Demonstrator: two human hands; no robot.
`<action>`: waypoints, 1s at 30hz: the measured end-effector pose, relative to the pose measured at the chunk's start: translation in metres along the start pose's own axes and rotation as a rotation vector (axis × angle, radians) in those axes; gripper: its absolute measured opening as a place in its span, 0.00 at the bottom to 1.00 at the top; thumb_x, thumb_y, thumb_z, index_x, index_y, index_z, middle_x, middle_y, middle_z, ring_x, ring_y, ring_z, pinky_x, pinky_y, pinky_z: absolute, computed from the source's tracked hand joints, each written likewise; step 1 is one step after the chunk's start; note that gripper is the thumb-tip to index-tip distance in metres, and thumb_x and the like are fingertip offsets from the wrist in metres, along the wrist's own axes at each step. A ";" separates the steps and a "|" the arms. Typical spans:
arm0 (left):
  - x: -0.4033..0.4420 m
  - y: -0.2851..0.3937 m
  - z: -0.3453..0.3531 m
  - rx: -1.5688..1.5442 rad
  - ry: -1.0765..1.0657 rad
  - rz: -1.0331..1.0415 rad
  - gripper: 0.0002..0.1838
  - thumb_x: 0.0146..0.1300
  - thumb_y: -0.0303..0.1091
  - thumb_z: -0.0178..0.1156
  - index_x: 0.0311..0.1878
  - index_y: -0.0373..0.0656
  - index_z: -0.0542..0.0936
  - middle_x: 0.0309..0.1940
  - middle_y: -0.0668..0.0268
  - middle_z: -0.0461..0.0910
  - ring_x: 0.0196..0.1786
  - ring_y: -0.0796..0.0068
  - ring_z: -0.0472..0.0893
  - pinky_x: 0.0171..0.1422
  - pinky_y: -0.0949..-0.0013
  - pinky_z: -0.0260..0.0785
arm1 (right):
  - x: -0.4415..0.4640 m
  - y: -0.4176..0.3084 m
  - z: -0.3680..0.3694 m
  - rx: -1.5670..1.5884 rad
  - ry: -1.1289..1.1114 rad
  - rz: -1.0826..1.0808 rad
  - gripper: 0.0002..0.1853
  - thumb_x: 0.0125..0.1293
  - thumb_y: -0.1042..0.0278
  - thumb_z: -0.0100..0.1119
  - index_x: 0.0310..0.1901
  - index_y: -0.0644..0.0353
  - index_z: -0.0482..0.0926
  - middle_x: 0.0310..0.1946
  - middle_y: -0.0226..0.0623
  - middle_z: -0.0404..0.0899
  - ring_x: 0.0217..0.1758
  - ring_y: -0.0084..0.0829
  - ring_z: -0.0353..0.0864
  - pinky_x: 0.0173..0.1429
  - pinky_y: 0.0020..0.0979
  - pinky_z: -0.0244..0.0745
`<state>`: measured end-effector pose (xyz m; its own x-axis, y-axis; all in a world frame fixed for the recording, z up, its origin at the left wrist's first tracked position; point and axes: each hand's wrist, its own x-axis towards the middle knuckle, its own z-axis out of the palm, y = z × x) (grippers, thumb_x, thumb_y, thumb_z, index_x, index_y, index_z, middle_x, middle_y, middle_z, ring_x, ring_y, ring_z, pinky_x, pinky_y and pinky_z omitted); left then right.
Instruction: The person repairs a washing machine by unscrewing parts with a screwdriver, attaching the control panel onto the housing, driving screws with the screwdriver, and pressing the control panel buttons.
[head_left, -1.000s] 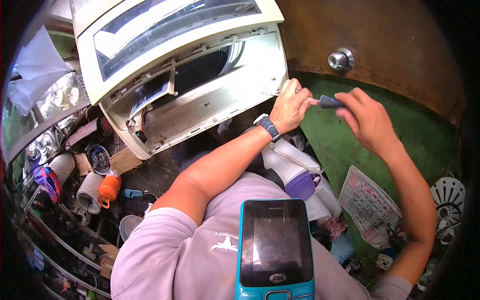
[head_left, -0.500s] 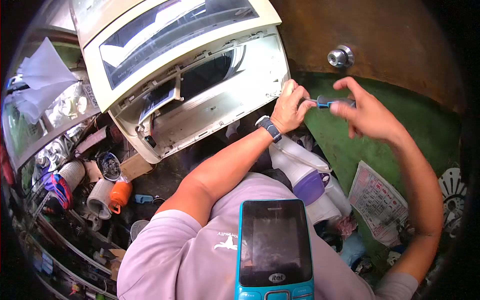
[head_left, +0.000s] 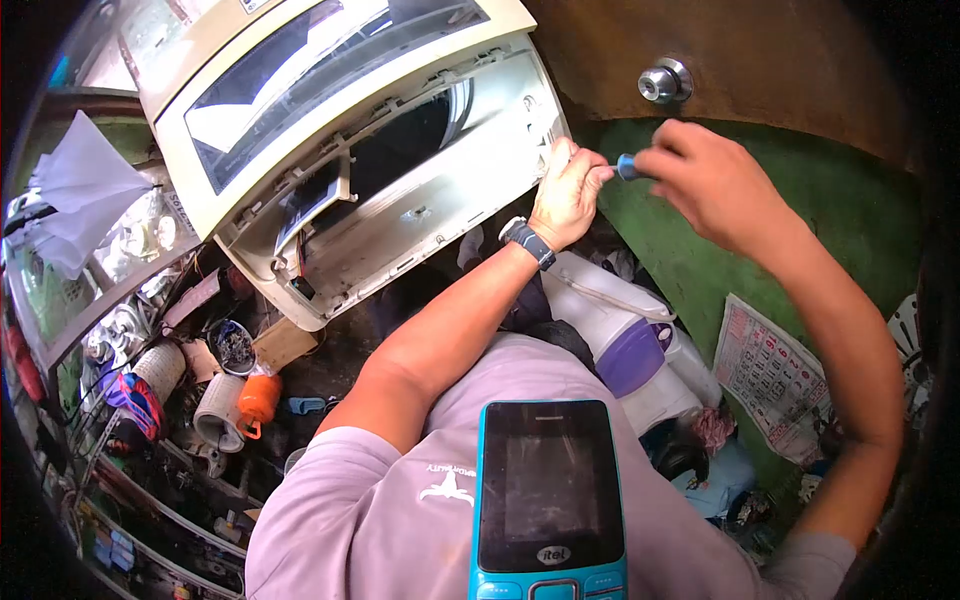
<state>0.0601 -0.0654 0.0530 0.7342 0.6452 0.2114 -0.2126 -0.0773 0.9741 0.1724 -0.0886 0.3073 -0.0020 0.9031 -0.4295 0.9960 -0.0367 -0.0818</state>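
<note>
A: Grips?
B: Your right hand (head_left: 708,178) is pinching the screwdriver (head_left: 627,167) handle, your left hand (head_left: 568,195) its shaft, by the white housing's (head_left: 470,185) right edge.
A: Risk?
B: Crooked twisting could be making it slip.

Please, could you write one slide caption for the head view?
Right hand holds a blue-handled screwdriver, left hand at its front end, beside the open-fronted machine.

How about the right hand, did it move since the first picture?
Yes: judged against the knob, the right hand has moved slightly up and left in view, a bit nearer to it.
</note>
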 end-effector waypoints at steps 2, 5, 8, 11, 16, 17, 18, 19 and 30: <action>0.002 0.008 0.000 -0.019 0.012 -0.017 0.10 0.68 0.36 0.70 0.38 0.41 0.81 0.38 0.56 0.70 0.44 0.53 0.72 0.51 0.55 0.69 | 0.011 -0.004 0.000 0.213 0.064 0.149 0.13 0.72 0.63 0.64 0.52 0.59 0.78 0.36 0.45 0.82 0.47 0.50 0.85 0.50 0.44 0.80; 0.003 0.003 0.000 -0.003 0.014 0.004 0.12 0.66 0.37 0.72 0.37 0.41 0.80 0.37 0.56 0.70 0.44 0.53 0.72 0.51 0.55 0.69 | 0.021 -0.019 -0.022 0.424 -0.237 0.617 0.15 0.73 0.59 0.63 0.52 0.61 0.78 0.36 0.47 0.82 0.45 0.48 0.84 0.49 0.41 0.80; 0.000 -0.002 0.000 0.014 0.016 -0.009 0.09 0.65 0.36 0.72 0.37 0.41 0.83 0.37 0.56 0.70 0.44 0.55 0.72 0.50 0.56 0.69 | 0.012 0.002 -0.010 -0.260 -0.012 -0.192 0.20 0.75 0.51 0.62 0.54 0.62 0.78 0.37 0.50 0.84 0.50 0.51 0.83 0.51 0.44 0.79; 0.003 0.000 -0.002 -0.048 -0.006 -0.037 0.10 0.72 0.40 0.65 0.38 0.47 0.88 0.35 0.58 0.70 0.44 0.55 0.72 0.50 0.57 0.70 | 0.024 -0.003 -0.011 0.041 -0.218 0.311 0.16 0.71 0.57 0.64 0.50 0.61 0.77 0.45 0.46 0.80 0.55 0.50 0.81 0.52 0.48 0.77; 0.005 -0.010 -0.003 0.003 0.012 0.061 0.10 0.73 0.39 0.66 0.37 0.44 0.86 0.32 0.60 0.71 0.40 0.59 0.73 0.46 0.59 0.69 | 0.016 -0.002 -0.017 -0.055 -0.036 -0.041 0.13 0.74 0.59 0.61 0.50 0.59 0.79 0.38 0.49 0.80 0.49 0.53 0.82 0.51 0.48 0.77; 0.006 -0.013 -0.004 -0.005 0.030 0.061 0.10 0.72 0.39 0.67 0.38 0.43 0.86 0.33 0.60 0.71 0.41 0.58 0.74 0.46 0.59 0.69 | 0.017 0.005 -0.014 -0.224 0.012 -0.232 0.14 0.76 0.58 0.61 0.51 0.61 0.79 0.33 0.52 0.81 0.44 0.56 0.82 0.50 0.49 0.77; 0.010 -0.011 -0.006 -0.017 0.049 0.063 0.10 0.71 0.39 0.67 0.39 0.42 0.85 0.34 0.59 0.71 0.41 0.58 0.74 0.46 0.58 0.69 | 0.017 0.004 -0.012 -0.229 0.009 -0.231 0.14 0.76 0.58 0.61 0.51 0.61 0.79 0.33 0.52 0.81 0.44 0.56 0.82 0.50 0.49 0.77; 0.012 -0.006 -0.007 -0.020 0.056 0.067 0.10 0.71 0.39 0.67 0.39 0.42 0.85 0.34 0.59 0.71 0.41 0.58 0.74 0.46 0.58 0.69 | 0.017 0.002 -0.008 -0.079 -0.041 -0.007 0.15 0.75 0.58 0.62 0.51 0.62 0.78 0.34 0.52 0.81 0.44 0.56 0.83 0.50 0.49 0.77; 0.002 -0.022 -0.009 0.392 -0.032 0.340 0.09 0.70 0.36 0.63 0.36 0.41 0.84 0.33 0.57 0.79 0.45 0.52 0.75 0.55 0.53 0.66 | 0.013 -0.006 -0.008 0.077 0.031 0.068 0.18 0.63 0.69 0.69 0.53 0.58 0.77 0.45 0.45 0.77 0.47 0.50 0.83 0.49 0.48 0.80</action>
<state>0.0605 -0.0550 0.0313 0.6865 0.5109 0.5173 -0.1894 -0.5612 0.8057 0.1669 -0.0733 0.3094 0.0694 0.9100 -0.4087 0.9838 -0.1303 -0.1229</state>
